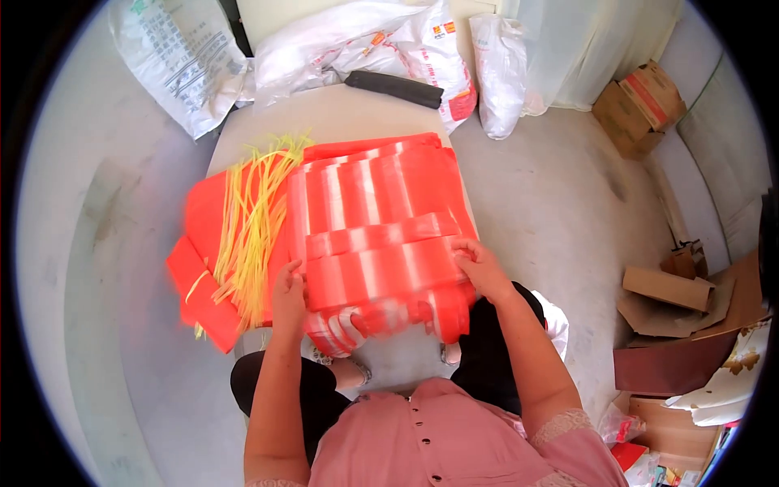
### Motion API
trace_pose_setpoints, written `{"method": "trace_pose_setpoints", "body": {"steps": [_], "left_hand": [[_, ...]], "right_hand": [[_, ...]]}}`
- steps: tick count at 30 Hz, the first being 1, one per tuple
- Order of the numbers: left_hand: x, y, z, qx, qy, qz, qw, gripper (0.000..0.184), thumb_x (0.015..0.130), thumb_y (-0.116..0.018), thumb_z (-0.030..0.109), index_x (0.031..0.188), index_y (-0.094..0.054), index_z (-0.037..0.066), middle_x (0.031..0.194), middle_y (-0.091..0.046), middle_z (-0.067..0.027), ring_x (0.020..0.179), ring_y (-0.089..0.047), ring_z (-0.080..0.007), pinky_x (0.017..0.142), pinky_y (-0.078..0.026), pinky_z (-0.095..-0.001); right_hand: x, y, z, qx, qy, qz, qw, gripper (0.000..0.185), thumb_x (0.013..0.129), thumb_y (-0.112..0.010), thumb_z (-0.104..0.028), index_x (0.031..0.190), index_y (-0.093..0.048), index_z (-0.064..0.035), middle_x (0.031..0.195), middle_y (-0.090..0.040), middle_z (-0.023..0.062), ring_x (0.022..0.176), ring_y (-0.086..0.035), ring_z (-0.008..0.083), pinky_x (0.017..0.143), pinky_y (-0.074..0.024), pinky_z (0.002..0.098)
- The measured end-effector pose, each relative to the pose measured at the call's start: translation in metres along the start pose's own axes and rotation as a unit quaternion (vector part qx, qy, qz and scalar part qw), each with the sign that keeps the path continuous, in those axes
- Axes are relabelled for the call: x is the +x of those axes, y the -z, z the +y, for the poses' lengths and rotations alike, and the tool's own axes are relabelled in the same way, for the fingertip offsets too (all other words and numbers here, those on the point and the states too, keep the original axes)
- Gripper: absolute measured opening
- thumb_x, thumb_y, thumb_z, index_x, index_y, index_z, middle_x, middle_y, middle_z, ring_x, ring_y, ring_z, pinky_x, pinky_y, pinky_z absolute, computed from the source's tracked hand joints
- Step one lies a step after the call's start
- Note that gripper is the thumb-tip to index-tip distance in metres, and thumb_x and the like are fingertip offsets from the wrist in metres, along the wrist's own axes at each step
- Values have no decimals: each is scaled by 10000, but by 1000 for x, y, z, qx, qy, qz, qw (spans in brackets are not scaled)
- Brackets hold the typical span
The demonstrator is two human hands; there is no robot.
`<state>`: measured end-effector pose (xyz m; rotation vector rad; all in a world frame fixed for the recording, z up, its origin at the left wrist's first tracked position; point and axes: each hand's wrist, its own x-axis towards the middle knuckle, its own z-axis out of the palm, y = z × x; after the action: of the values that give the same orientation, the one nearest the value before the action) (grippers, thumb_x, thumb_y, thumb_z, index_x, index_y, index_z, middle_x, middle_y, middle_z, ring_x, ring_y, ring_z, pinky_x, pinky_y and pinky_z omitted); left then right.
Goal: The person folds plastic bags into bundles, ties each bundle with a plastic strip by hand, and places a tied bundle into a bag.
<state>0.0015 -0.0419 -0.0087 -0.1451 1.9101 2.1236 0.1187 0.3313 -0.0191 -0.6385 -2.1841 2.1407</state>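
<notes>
A red-and-white striped plastic bag [381, 272] lies on top of a stack of similar striped bags [373, 187] in front of me. Its upper edge is folded over in a band, and loop-like handles hang over the near table edge. At the bag's left edge, my left hand [290, 288] has its fingers closed on the plastic. Level with it on the opposite edge, my right hand [480, 266] pinches the bag between curled fingers and thumb. A bundle of thin yellow strips [256, 227] lies left of the stack, over plain red plastic [207, 211].
The table [284, 114] carries a dark rolled bundle [395, 88] and white printed sacks [341, 49] at its far end. Another white sack [497, 77] stands behind on the floor. Cardboard boxes [641, 105] are at the far right, with flattened cardboard [665, 300] nearer.
</notes>
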Motion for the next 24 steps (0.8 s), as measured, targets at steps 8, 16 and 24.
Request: {"method": "trace_pose_setpoints", "body": {"steps": [8, 16, 24], "left_hand": [[-19, 23, -31, 193, -81, 11, 978, 215, 1016, -655, 135, 1184, -703, 9, 1050, -670, -54, 935, -649, -130, 856, -521, -284], [-26, 5, -19, 208, -34, 39, 977, 221, 1010, -648, 167, 1100, -732, -16, 906, -685, -38, 839, -618, -113, 775, -503, -290], [-17, 5, -27, 210, -47, 19, 976, 224, 1005, -630, 167, 959, -730, -28, 769, -633, 28, 654, -513, -62, 597, -397, -268]], "right_hand": [[-1, 0, 4, -41, 33, 25, 998, 289, 1029, -575, -96, 1307, -624, -30, 1217, -655, 35, 1105, -611, 127, 981, -490, 279], [16, 23, 35, 36, 42, 93, 994, 375, 1047, -522, -150, 1411, -585, -88, 1203, -666, 76, 1075, -621, 170, 942, -502, 306], [-10, 36, 9, 35, -13, 59, 998, 369, 1035, -551, -100, 1403, -572, -78, 1107, -645, 44, 980, -636, 148, 856, -544, 306]]}}
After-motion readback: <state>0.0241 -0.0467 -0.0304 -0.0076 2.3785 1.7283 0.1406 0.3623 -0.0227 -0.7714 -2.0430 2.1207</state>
